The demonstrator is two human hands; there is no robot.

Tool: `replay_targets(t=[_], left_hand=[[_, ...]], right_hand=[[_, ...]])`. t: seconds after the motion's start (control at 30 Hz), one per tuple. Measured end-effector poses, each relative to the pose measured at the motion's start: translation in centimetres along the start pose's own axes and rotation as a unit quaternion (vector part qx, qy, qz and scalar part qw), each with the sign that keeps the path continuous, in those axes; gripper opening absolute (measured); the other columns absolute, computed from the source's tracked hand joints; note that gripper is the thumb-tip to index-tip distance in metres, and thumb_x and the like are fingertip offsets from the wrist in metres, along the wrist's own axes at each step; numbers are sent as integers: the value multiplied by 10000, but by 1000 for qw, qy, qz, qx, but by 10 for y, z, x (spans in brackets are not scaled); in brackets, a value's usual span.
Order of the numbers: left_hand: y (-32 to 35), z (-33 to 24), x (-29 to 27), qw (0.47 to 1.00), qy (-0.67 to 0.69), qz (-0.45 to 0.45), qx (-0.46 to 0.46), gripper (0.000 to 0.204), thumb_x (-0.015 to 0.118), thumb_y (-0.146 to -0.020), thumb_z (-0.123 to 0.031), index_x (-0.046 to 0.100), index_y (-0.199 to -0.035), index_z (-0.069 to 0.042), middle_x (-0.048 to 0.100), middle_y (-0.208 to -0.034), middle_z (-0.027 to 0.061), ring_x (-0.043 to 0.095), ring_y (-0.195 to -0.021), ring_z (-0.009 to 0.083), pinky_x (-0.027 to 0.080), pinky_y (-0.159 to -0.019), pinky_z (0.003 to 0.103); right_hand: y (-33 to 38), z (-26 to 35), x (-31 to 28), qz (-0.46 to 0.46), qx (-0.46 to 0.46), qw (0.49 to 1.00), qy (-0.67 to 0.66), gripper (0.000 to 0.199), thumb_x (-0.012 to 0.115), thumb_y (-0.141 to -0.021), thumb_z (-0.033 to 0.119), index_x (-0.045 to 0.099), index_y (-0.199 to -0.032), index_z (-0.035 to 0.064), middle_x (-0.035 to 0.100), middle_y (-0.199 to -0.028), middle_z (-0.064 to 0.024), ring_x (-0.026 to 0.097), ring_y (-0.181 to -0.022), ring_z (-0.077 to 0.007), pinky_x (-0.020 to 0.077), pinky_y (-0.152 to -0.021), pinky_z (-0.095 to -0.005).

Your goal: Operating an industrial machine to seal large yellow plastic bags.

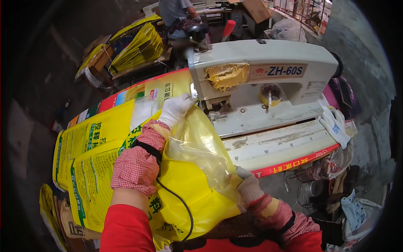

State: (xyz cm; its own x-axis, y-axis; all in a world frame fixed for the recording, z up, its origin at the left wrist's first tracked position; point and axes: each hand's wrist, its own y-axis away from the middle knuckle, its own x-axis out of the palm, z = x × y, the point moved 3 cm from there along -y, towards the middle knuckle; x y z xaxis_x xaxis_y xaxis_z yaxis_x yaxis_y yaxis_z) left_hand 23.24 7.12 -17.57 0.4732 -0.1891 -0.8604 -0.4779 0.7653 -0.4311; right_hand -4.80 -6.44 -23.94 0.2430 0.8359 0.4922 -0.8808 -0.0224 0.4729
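Note:
A yellow printed sack lies across the front of a white sewing machine, its clear plastic liner showing at the opening. My left hand, in a white glove, is closed on the sack's edge just left of the machine's needle area. Lower right, my gloved right hand grips the near end of the same edge, with its fingers partly hidden. Between my hands the edge hangs slack and curved. More yellow sacks lie beneath and to the left.
A white glove lies at the machine bed's right end. A roll of yellow tape rests on the bed. Stacked yellow sacks stand at the back left near a seated person. Plastic bags and cloth clutter the lower right.

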Motion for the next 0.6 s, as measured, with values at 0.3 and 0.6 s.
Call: replay_targets(t=[0.3, 0.6], left_hand=[[-14, -2, 0, 991, 126, -24, 32, 107, 557, -757, -132, 630, -811, -187, 580, -835, 10, 609, -750, 221, 507, -613, 315], [-19, -9, -21, 984, 94, 139, 60, 148, 578, -762, -184, 647, -876, -119, 589, -933, 127, 605, -827, 310, 497, -761, 361]], right_hand=[[25, 41, 20, -49, -150, 962, 222, 353, 576, -846, 57, 535, -1193, 9, 628, -1026, -79, 576, -923, -140, 470, -794, -246], [29, 52, 22, -100, -236, 806, 533, 326, 778, -623, 275, 642, -809, 43, 626, -652, -111, 629, -594, -209, 492, -557, -309]])
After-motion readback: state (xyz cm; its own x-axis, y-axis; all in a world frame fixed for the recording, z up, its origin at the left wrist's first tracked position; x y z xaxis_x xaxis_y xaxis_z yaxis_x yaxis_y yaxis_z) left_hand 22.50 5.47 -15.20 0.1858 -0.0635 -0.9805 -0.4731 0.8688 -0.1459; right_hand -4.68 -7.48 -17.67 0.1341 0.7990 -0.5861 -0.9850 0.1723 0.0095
